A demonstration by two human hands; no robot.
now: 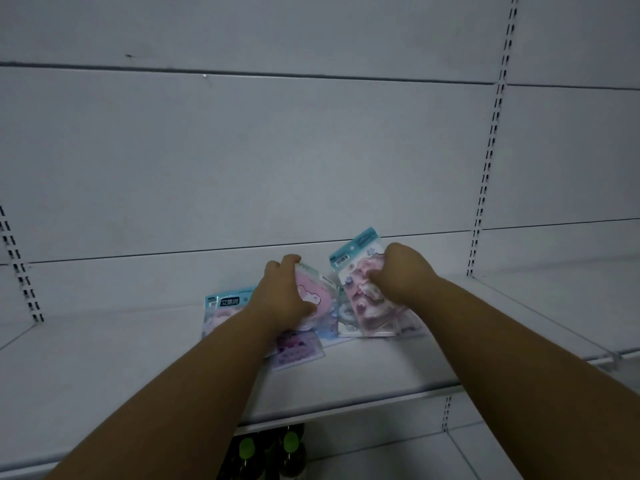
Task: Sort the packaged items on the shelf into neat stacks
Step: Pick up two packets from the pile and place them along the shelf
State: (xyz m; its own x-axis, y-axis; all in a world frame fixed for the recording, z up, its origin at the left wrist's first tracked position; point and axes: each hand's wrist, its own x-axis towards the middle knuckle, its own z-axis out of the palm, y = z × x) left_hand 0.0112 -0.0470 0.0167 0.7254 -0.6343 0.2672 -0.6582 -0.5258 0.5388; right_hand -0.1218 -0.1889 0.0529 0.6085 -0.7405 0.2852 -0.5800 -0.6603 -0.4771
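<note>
Several flat packets in pink, blue and purple lie in a loose pile on the white shelf (104,368). My left hand (282,294) grips a pink packet (313,294), tilted up above the pile. My right hand (398,271) holds a pink-and-white packet with a teal header (360,271), standing almost upright on its lower edge. A blue-topped packet (227,303) lies flat to the left of my left hand, partly hidden by my forearm. A purple packet (298,351) lies at the pile's front.
The white back panel rises behind the pile, with slotted uprights at the left (20,268) and right (485,181). Another shelf board (571,299) adjoins on the right. Below the shelf's front edge stand dark bottles with green caps (270,448).
</note>
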